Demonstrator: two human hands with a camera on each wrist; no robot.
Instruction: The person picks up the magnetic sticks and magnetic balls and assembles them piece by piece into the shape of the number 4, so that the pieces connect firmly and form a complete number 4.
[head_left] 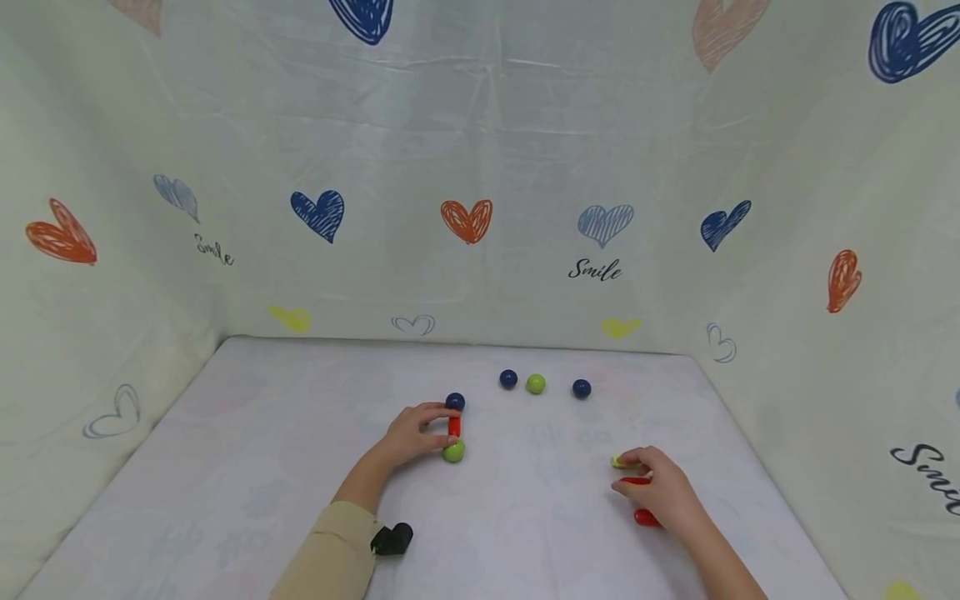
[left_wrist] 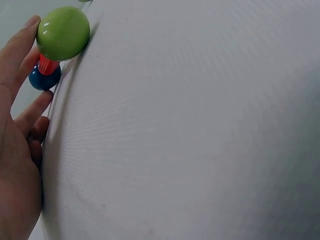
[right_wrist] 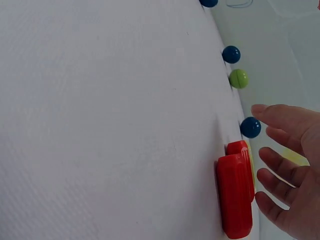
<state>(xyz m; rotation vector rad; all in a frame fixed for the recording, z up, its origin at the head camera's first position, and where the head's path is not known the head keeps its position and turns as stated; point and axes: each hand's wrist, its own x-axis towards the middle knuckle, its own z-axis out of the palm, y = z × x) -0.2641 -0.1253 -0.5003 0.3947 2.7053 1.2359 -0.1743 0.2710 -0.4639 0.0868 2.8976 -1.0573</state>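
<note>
My left hand (head_left: 408,436) pinches a small joined piece lengthwise: a short red rod (head_left: 454,427) with a blue ball (head_left: 455,401) at its far end and a green ball (head_left: 453,451) at its near end. The thumb is at the green ball and a finger at the blue one. On the right, my right hand (head_left: 663,487) hovers with fingers loosely spread around a red rod (head_left: 636,481), gripping nothing. A second red rod (head_left: 647,518) lies nearer, partly under the hand, and a yellow-green piece (head_left: 616,461) shows by the fingertips.
Toward the back of the white-covered table (head_left: 300,400) sit a blue ball (head_left: 508,379), a green ball (head_left: 536,384) and another blue ball (head_left: 581,388). Behind the table hangs a white cloth (head_left: 525,292) printed with hearts. A black strap piece (head_left: 392,539) is at my left sleeve.
</note>
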